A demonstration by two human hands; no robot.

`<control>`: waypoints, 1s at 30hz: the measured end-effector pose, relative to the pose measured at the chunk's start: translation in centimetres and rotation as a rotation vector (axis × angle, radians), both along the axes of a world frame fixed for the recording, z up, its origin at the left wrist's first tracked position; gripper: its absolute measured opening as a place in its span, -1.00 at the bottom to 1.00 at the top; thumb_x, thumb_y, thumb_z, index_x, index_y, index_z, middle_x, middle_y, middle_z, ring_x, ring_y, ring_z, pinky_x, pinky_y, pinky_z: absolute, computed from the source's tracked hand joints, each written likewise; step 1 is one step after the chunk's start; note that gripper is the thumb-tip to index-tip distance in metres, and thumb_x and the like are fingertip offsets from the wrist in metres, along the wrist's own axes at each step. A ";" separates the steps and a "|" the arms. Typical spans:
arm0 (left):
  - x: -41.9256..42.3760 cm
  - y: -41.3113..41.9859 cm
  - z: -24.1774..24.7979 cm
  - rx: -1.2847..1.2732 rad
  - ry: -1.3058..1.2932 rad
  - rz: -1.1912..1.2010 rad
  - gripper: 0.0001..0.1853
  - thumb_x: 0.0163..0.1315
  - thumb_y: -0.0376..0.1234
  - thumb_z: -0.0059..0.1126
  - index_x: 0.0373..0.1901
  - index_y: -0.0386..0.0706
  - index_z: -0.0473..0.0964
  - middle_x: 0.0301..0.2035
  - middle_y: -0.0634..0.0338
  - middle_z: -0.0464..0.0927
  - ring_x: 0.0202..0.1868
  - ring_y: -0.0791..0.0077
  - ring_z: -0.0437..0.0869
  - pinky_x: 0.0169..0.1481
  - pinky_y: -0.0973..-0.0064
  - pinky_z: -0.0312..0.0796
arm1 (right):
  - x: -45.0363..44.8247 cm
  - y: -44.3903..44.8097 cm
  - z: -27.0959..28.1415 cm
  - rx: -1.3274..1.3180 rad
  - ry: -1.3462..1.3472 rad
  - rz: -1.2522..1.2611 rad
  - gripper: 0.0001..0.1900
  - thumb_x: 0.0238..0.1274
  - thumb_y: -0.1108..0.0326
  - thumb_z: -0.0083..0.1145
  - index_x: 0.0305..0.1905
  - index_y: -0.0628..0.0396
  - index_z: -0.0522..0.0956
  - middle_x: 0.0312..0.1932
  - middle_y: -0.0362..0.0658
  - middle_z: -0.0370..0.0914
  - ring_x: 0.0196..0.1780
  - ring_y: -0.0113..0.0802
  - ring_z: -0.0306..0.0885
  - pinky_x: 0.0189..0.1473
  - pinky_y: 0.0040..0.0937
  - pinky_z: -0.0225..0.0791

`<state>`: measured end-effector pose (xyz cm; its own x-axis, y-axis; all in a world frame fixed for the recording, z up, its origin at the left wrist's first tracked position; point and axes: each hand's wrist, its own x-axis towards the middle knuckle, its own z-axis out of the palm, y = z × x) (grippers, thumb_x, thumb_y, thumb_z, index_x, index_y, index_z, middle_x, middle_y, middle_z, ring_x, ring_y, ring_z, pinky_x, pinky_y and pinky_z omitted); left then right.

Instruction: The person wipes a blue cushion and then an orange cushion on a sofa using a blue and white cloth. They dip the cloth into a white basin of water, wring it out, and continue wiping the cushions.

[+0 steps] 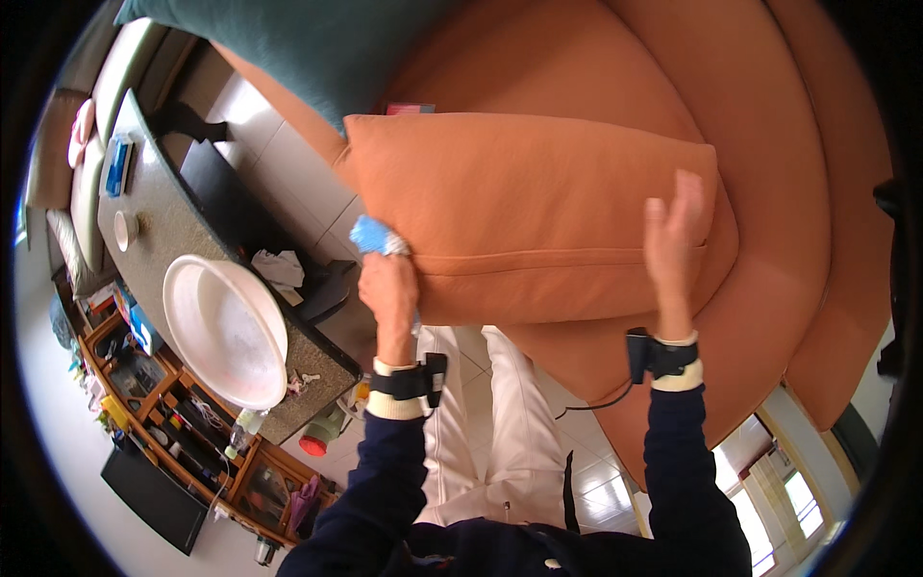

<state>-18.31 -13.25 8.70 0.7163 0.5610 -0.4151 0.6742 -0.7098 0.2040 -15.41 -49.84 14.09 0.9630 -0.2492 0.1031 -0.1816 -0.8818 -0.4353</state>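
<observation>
An orange fabric cushion with a seam along its near side rests on the orange sofa before me. At the cushion's left edge, my left hand is closed around a blue and white cloth, part of which sticks out past the fingers. My right hand, a little blurred, lies over the cushion's right end with thumb and fingers apart. Whether that palm presses on the fabric I cannot tell. Both wrists wear black straps.
A dark green cushion lies at the sofa's far left, near a small red item. On the stone-topped table to the left stand a white plastic basin and a cup. A black chair is beside it.
</observation>
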 end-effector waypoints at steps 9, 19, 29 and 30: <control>1.0 -6.0 0.5 0.023 -0.103 -0.225 -0.17 0.08 -0.33 0.01 0.43 -0.24 -0.06 0.36 -0.37 -0.17 0.37 -0.40 -0.11 0.32 -0.31 -0.12 | 2.0 10.5 -7.8 -0.461 0.194 0.215 -0.39 0.36 -0.05 -0.15 0.46 -0.26 0.07 0.51 -0.07 -0.15 0.52 0.04 -0.21 0.33 0.42 -0.30; 13.0 2.9 -8.4 -0.417 -0.679 -0.462 -0.24 0.15 -0.45 -0.19 0.43 -0.33 -0.16 0.41 -0.26 -0.19 0.43 -0.19 -0.09 0.48 0.11 -0.14 | 2.3 10.5 -10.1 -0.549 0.139 0.216 -0.38 0.36 0.02 -0.14 0.46 -0.22 0.04 0.51 -0.05 -0.15 0.51 0.09 -0.20 0.31 0.42 -0.28; -0.4 7.1 -1.0 -0.739 -0.085 -0.712 -0.36 0.26 -0.40 -0.29 0.43 -0.25 -0.02 0.41 -0.24 -0.15 0.46 -0.15 -0.17 0.51 0.13 -0.24 | 1.9 10.5 -9.8 -0.559 0.134 0.224 -0.37 0.36 0.02 -0.14 0.47 -0.24 0.02 0.51 -0.06 -0.14 0.51 0.07 -0.20 0.32 0.40 -0.28; -0.5 6.6 -1.0 -0.714 -0.163 -0.729 -0.34 0.27 -0.38 -0.28 0.44 -0.26 -0.07 0.41 -0.24 -0.19 0.46 -0.18 -0.21 0.50 0.10 -0.24 | 2.0 10.6 -9.8 -0.559 0.127 0.223 -0.37 0.36 0.02 -0.14 0.47 -0.24 0.02 0.50 -0.06 -0.13 0.51 0.07 -0.19 0.32 0.40 -0.28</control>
<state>-18.86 -6.60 7.65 0.8606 -0.3711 -0.3487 0.0551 -0.6129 0.7883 -13.41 -39.25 4.29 0.9990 0.0185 0.0406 0.0136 -0.9930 0.1175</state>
